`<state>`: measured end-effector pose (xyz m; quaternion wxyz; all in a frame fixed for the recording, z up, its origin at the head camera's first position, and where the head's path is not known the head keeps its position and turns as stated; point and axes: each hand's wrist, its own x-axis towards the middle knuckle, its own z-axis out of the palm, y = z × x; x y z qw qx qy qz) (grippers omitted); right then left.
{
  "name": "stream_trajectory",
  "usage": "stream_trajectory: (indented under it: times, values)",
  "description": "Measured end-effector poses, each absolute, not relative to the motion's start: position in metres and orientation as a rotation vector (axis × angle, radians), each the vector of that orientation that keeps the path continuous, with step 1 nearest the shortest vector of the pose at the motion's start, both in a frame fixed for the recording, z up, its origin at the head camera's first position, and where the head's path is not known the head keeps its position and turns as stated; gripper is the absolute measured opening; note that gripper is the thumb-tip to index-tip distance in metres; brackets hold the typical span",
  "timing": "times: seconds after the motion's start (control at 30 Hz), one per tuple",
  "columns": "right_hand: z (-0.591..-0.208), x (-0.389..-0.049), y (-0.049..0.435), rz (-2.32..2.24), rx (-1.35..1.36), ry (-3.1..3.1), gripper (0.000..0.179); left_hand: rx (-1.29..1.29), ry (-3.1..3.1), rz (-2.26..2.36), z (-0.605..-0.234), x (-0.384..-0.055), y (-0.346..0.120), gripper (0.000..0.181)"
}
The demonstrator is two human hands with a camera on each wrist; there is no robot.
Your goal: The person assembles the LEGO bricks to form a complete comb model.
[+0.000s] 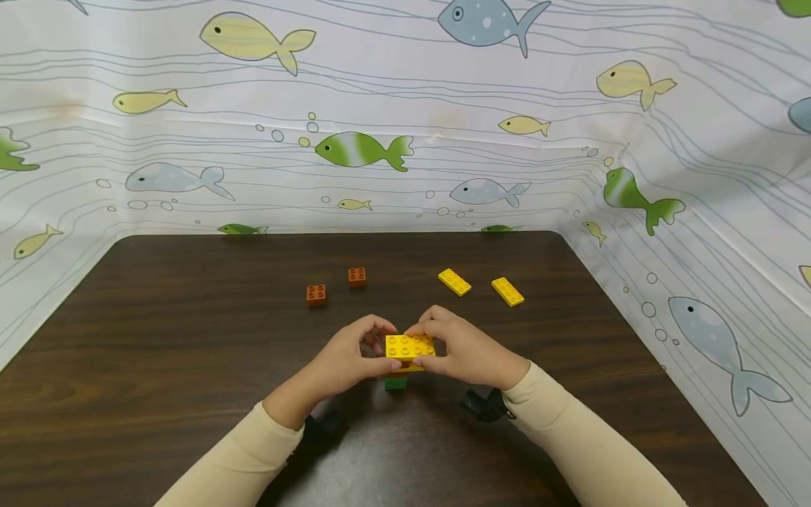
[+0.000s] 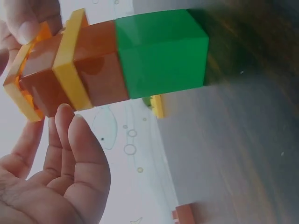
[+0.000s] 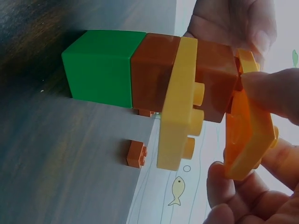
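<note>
A cream left sleeve (image 1: pixel 231 454) leads to the left hand (image 1: pixel 348 355), two brown bricks (image 1: pixel 316 295) beyond it, holding the upper part of a green-based block tower (image 2: pixel 100 65) standing on the dark counter (image 1: pixel 158 366), its tilted yellow top plate (image 1: pixel 410 346) pinched by the right hand (image 1: pixel 469 345), two loose yellow plates (image 1: pixel 507 291) behind.

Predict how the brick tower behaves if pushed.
Likely tips: the tower rises tall from one green brick. Probably stiff low down: the lower brown brick meets it flush. The upper yellow plate may slip: it sits tilted over a gap.
</note>
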<state>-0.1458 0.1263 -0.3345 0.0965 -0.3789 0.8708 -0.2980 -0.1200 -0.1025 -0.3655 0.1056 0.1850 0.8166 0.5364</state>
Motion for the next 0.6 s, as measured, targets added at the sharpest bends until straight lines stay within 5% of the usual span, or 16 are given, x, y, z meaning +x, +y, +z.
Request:
stream_trajectory:
  times: [0.6]
  values:
    - [-0.3358,-0.1462,0.1273,-0.917,-1.085,2.555,0.036,0.523,2.425,1.572,-0.3598,-0.1192,-0.1065,0.031]
